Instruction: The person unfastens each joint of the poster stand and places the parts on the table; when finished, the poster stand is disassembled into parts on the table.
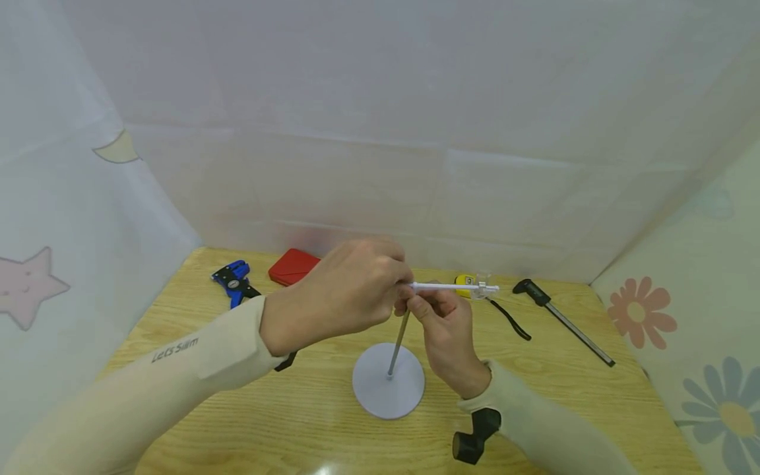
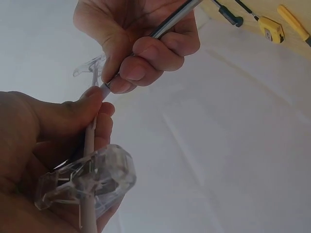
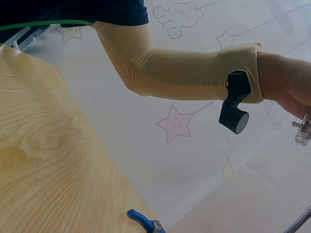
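My left hand (image 1: 362, 284) grips a thin white rod (image 1: 445, 287) that lies crosswise at the top of a metal pole (image 1: 399, 343). Clear plastic clips sit on the rod; one clip (image 2: 92, 179) shows large beside my left palm, and another clip (image 1: 482, 287) is near the rod's right end. My right hand (image 1: 448, 323) holds the pole just below the joint, its fingers curled round it in the left wrist view. Thumb and fingertips of both hands meet at the joint and partly hide it. Down the pole is a round white base (image 1: 388, 402).
On the wooden table (image 1: 285, 422) lie a blue and black wire stripper (image 1: 234, 282), a red case (image 1: 293, 266), a yellow tape measure (image 1: 465, 284) with a black strap, and a digital caliper (image 1: 564, 320). A yellow-handled tool (image 2: 293, 22) shows in the left wrist view. White cloth walls stand around.
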Action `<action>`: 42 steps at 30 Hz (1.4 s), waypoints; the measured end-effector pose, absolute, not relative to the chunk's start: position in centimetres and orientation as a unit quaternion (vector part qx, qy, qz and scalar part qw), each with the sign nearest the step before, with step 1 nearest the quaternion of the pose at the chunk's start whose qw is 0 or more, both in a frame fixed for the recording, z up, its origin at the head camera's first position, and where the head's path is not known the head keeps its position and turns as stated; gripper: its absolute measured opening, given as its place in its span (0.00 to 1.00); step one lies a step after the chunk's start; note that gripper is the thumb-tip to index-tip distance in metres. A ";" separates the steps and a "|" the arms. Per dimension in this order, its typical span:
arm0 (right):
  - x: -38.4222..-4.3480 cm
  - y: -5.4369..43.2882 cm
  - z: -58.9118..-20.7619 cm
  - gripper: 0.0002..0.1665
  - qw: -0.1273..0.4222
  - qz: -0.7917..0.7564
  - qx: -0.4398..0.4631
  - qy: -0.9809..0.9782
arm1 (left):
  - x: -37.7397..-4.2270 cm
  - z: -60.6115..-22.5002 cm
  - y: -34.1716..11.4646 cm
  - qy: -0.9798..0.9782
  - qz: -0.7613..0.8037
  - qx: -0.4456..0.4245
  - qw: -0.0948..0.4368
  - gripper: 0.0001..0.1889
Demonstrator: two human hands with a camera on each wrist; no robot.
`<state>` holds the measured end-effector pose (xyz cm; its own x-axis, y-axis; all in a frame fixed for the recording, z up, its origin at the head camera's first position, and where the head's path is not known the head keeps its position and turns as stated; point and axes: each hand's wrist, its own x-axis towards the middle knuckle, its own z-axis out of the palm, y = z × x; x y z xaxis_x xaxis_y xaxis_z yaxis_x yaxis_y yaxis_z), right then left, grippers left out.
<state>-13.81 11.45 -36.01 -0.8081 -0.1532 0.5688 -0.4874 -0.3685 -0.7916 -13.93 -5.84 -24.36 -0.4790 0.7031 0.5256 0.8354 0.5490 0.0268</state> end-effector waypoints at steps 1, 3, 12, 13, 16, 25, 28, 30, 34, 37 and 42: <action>-13.8 11.5 -36.0 0.11 0.109 0.773 0.291 -0.552 | -13.9 -24.4 -5.8 -0.847 -0.142 -0.455 0.235 0.12; -13.8 11.5 -36.0 0.11 0.111 0.771 0.293 -0.554 | -13.8 -24.4 -5.9 -0.845 -0.142 -0.457 0.239 0.13; -13.8 11.4 -36.0 0.11 0.119 0.763 0.287 -0.566 | -13.8 -24.2 -5.9 -0.844 -0.139 -0.459 0.239 0.12; -13.8 11.4 -36.0 0.11 0.120 0.763 0.285 -0.568 | -13.8 -24.2 -5.9 -0.844 -0.139 -0.459 0.239 0.12; -13.8 11.4 -35.9 0.12 0.121 0.762 0.283 -0.569 | -13.8 -24.1 -5.9 -0.843 -0.140 -0.461 0.238 0.12; -13.8 11.4 -36.1 0.10 0.120 0.761 0.286 -0.570 | -13.8 -24.1 -5.9 -0.845 -0.145 -0.461 0.231 0.14; -13.8 11.4 -36.1 0.09 0.118 0.762 0.283 -0.570 | -13.9 -24.2 -5.9 -0.842 -0.144 -0.463 0.235 0.14; -13.9 11.3 -36.1 0.10 0.120 0.762 0.285 -0.568 | -13.9 -24.2 -6.0 -0.841 -0.143 -0.464 0.238 0.14; -14.0 11.3 -36.2 0.10 0.125 0.759 0.294 -0.568 | -13.9 -24.2 -6.1 -0.840 -0.148 -0.463 0.241 0.15; -14.0 11.3 -36.3 0.10 0.125 0.757 0.300 -0.566 | -13.8 -24.3 -6.1 -0.840 -0.152 -0.461 0.242 0.14; -14.1 11.3 -36.2 0.08 0.131 0.759 0.313 -0.555 | -13.6 -23.7 -6.3 -0.838 -0.158 -0.463 0.242 0.12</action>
